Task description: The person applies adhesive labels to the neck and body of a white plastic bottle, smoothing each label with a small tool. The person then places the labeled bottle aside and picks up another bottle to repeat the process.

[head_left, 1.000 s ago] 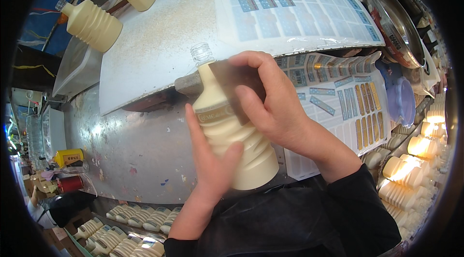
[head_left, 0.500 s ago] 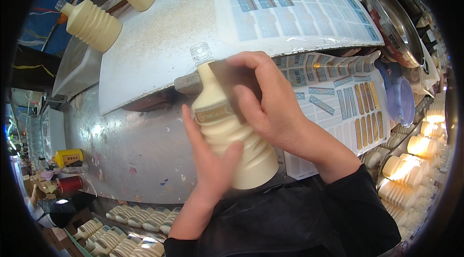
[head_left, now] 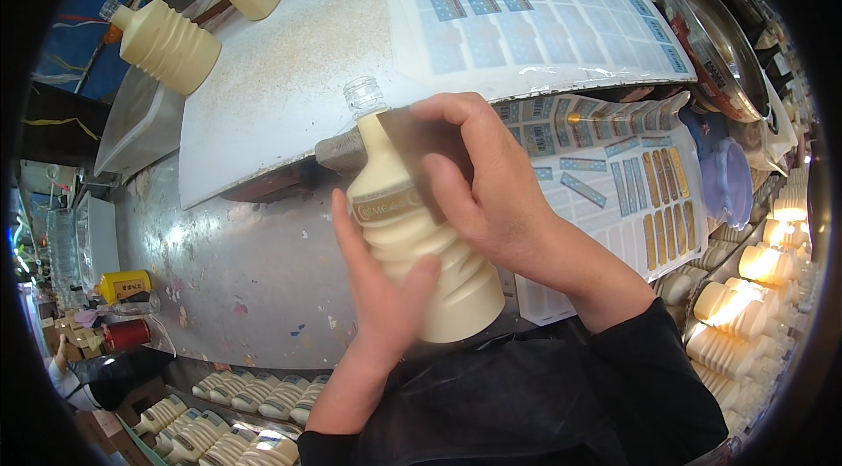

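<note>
A cream ribbed bottle (head_left: 421,247) with a clear uncapped neck lies tilted over the metal counter (head_left: 228,273), in both hands. The left hand (head_left: 381,299) has a closed grip on its lower body from the near side, thumb across the ribs. The right hand (head_left: 491,194) closes over the bottle's shoulder, fingers pressing what seems a dark label there. Just right of the bottle lie label sheets (head_left: 614,194); two more bottles (head_left: 167,45) lie far left of it.

Left hand (head_left: 381,304) cupped, fingers up — right hand (head_left: 491,190) curled, pressing.
</note>
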`<move>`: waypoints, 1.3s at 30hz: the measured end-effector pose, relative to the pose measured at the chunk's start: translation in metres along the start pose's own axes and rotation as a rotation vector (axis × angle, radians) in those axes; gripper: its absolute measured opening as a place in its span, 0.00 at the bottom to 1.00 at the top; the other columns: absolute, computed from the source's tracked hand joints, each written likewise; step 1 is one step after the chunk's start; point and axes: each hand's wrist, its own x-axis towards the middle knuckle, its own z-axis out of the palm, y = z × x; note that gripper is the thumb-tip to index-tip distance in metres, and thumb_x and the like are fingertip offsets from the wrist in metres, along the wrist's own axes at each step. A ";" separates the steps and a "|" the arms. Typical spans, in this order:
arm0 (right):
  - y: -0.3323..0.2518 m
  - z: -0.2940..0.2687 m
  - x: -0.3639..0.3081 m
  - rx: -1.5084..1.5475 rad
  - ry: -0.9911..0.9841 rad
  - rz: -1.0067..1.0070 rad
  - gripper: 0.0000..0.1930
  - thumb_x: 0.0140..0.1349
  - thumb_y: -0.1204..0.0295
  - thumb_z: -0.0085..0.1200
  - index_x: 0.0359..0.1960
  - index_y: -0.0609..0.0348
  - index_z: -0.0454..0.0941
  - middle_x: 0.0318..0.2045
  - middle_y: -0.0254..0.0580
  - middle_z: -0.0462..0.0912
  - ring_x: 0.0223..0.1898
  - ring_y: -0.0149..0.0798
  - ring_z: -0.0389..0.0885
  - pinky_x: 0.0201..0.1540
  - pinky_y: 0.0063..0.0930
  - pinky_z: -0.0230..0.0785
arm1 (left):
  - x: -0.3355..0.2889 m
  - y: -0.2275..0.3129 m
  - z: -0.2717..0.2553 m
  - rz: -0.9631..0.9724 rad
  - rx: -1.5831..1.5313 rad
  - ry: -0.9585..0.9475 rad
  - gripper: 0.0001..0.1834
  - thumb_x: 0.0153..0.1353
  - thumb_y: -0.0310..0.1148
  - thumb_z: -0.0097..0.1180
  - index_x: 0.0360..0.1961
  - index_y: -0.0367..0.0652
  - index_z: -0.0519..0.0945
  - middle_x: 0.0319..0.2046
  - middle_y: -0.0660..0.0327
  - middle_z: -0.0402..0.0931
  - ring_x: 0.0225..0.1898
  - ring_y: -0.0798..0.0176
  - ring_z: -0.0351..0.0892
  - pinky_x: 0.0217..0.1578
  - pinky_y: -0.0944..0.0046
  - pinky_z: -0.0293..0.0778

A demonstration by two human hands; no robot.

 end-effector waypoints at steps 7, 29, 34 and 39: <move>0.000 0.000 0.000 -0.008 0.003 -0.010 0.20 0.63 0.82 0.51 0.58 0.64 0.69 0.51 0.52 0.76 0.52 0.49 0.79 0.57 0.37 0.71 | -0.001 -0.002 -0.002 0.008 0.021 0.003 0.59 0.54 0.26 0.62 0.78 0.36 0.35 0.71 0.41 0.54 0.70 0.49 0.63 0.69 0.52 0.61; 0.000 0.003 0.001 -0.192 0.039 0.040 0.20 0.66 0.80 0.50 0.61 0.64 0.68 0.54 0.53 0.76 0.55 0.49 0.77 0.60 0.37 0.69 | -0.002 -0.006 -0.003 -0.012 0.025 0.042 0.60 0.53 0.32 0.68 0.78 0.36 0.40 0.70 0.41 0.58 0.68 0.48 0.65 0.68 0.51 0.63; 0.023 -0.018 -0.002 -0.113 0.110 0.080 0.20 0.67 0.79 0.49 0.61 0.64 0.68 0.55 0.50 0.76 0.56 0.46 0.77 0.61 0.36 0.68 | -0.005 -0.011 -0.006 0.126 0.283 0.059 0.60 0.61 0.46 0.67 0.79 0.38 0.36 0.73 0.46 0.54 0.71 0.52 0.60 0.70 0.53 0.58; 0.006 -0.012 0.001 0.101 -0.021 0.118 0.21 0.67 0.76 0.49 0.61 0.65 0.68 0.56 0.55 0.76 0.60 0.53 0.76 0.64 0.41 0.66 | -0.003 -0.002 -0.009 0.224 0.579 -0.029 0.57 0.53 0.32 0.65 0.78 0.35 0.43 0.71 0.36 0.56 0.72 0.41 0.59 0.72 0.48 0.57</move>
